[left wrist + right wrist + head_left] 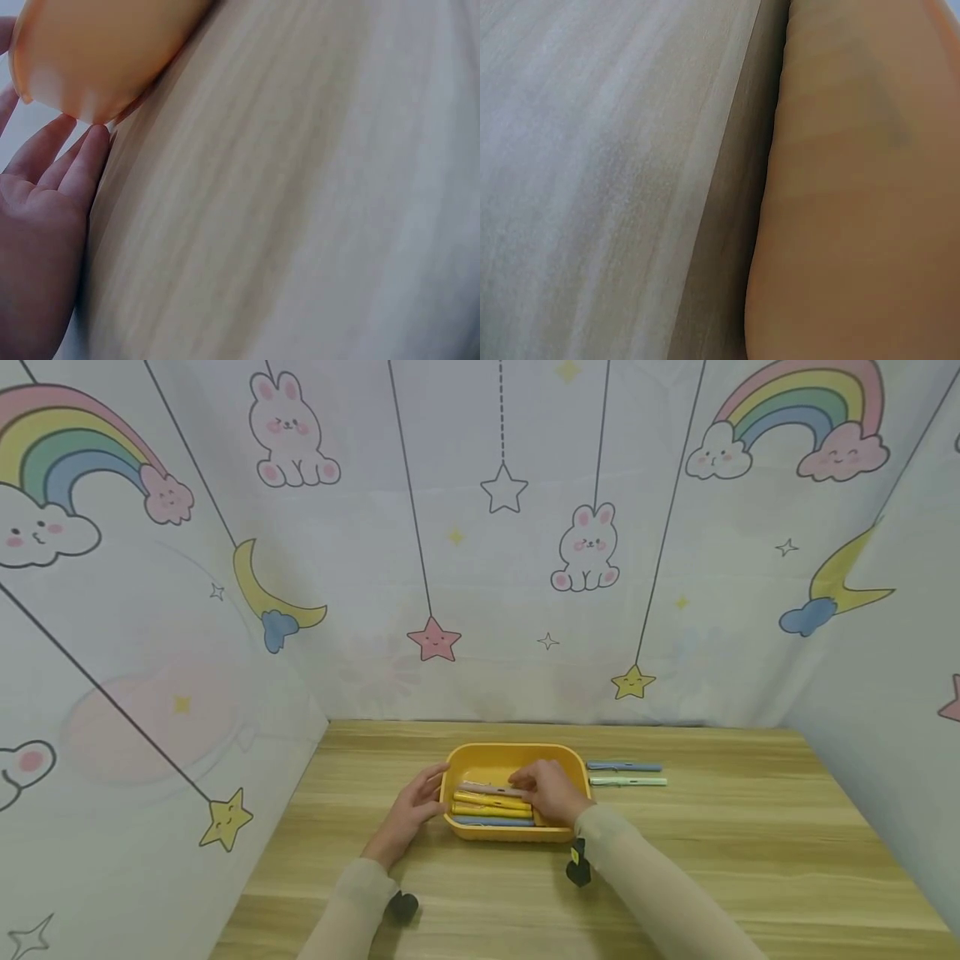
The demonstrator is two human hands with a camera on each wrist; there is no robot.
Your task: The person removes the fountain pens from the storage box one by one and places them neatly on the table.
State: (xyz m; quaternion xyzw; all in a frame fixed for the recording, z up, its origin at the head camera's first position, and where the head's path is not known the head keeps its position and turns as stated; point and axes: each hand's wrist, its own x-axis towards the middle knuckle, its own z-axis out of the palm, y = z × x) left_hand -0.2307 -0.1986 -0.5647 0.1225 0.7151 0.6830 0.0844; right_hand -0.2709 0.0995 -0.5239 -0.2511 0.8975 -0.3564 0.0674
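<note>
In the head view, a yellow plastic basket (504, 834) stands on the wooden table. Inside it, a pinkish-grey pen (487, 789) lies uppermost, above two yellow pens (491, 811) and a blue pen (491, 822). My right hand (553, 792) reaches into the basket and pinches the right end of the pinkish-grey pen; its fingertips are partly hidden. My left hand (411, 810) is at the basket's left end, and in the left wrist view its extended fingers (85, 169) touch the outer wall. The right wrist view has only the basket's side wall (855, 225) and the table.
Right of the basket, a dark blue pen (624, 767) and a pale green pen (628, 782) lie side by side on the table (720, 868). A white cloth backdrop (495, 568) with printed rabbits, stars and rainbows rises behind and at both sides.
</note>
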